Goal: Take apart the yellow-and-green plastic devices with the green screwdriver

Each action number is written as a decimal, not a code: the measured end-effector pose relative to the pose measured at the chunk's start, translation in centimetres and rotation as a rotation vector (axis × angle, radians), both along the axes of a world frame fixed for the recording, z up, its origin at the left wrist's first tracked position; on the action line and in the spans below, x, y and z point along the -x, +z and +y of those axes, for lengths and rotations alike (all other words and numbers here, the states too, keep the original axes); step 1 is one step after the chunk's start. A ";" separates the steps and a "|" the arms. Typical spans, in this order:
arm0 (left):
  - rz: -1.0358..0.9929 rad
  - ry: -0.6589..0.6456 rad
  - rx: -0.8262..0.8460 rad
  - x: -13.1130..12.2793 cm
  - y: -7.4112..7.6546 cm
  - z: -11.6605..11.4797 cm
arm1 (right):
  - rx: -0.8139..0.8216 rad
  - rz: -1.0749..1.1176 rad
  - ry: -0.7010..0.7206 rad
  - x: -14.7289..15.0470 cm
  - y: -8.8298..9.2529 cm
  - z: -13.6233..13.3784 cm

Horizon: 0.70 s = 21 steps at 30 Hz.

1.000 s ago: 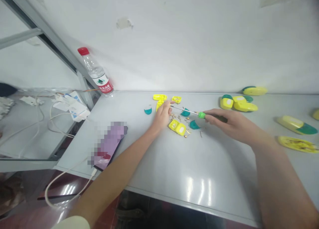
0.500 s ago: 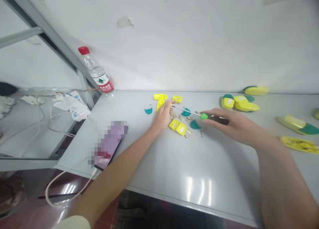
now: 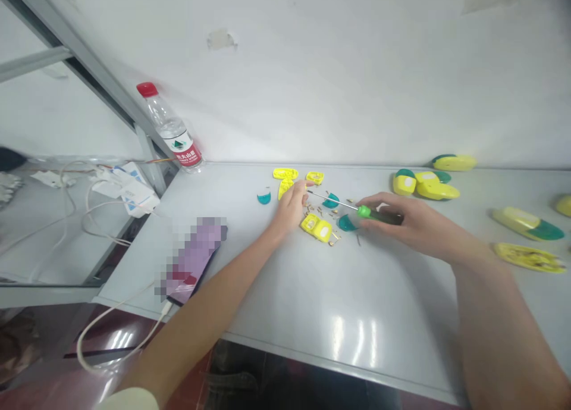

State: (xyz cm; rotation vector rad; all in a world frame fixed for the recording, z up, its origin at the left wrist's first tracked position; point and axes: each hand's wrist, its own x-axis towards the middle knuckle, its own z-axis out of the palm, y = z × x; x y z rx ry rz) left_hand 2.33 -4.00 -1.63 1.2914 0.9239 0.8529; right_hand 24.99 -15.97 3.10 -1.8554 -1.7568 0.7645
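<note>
My right hand (image 3: 401, 219) grips a screwdriver (image 3: 364, 212) by its black and green handle, the shaft pointing left. The screwdriver's tip meets the fingertips of my left hand (image 3: 292, 205), which are pinched together; whatever else they hold is too small to make out. Beside my left hand lie open yellow shell pieces (image 3: 285, 174) and a yellow ring-like part (image 3: 314, 177). A yellow housing (image 3: 316, 227) rests just below, among several small brass-coloured pieces. Teal caps (image 3: 346, 222) sit under the screwdriver and left of my left hand.
Several yellow and green cases (image 3: 437, 188) lie at the right along the wall, with an open yellow shell (image 3: 529, 257) nearer. At the left are a water bottle (image 3: 178, 142), a phone (image 3: 196, 258) with a white cable, and a white box (image 3: 136, 190).
The whole view has shifted slightly, moving the objects a little to the left. Both hands keep nearly the same pose, and the screwdriver's handle has turned a little in my right hand.
</note>
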 end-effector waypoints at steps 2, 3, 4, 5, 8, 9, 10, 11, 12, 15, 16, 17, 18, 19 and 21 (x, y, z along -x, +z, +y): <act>-0.006 -0.020 -0.018 0.0 -0.2 0.1 | 0.012 0.013 0.020 0.0 0.0 0.0; -0.007 -0.021 -0.018 0.0 -0.2 0.1 | 0.029 0.028 0.032 0.0 0.0 0.0; -0.007 -0.023 -0.016 0.0 -0.2 0.1 | 0.044 0.040 0.037 0.1 0.1 0.0; -0.007 -0.025 -0.014 0.0 -0.2 0.1 | 0.048 0.043 0.030 0.1 0.1 -0.1; -0.004 -0.027 -0.012 0.0 -0.1 0.0 | 0.038 0.018 0.014 0.2 0.3 -0.1; -0.005 -0.023 -0.005 0.0 0.0 0.0 | 0.040 0.023 0.023 0.2 0.3 -0.1; -0.007 -0.018 0.002 0.0 0.0 0.0 | 0.049 0.037 0.032 0.2 0.4 -0.2; -0.010 -0.013 0.008 0.0 0.1 0.0 | 0.064 0.056 0.036 0.2 0.4 -0.2; -0.010 -0.010 0.013 0.0 0.1 0.0 | 0.070 0.072 0.030 0.1 0.4 -0.2; -0.007 -0.013 0.001 0.0 -0.1 0.1 | -0.003 0.049 -0.003 0.0 0.4 -0.2; -0.006 -0.014 -0.005 0.0 -0.1 0.1 | -0.031 0.028 0.004 0.0 0.4 -0.2; -0.006 -0.011 -0.009 0.0 -0.1 0.1 | -0.049 0.013 0.019 0.0 0.3 -0.1; -0.005 -0.006 -0.010 0.0 -0.1 0.1 | -0.054 0.008 0.034 0.0 0.3 -0.1; -0.001 0.003 -0.010 0.0 -0.1 0.1 | -0.043 0.013 0.046 0.0 0.2 -0.1; 0.012 0.015 -0.005 0.0 0.0 0.0 | -0.019 0.029 0.047 0.0 0.1 -0.1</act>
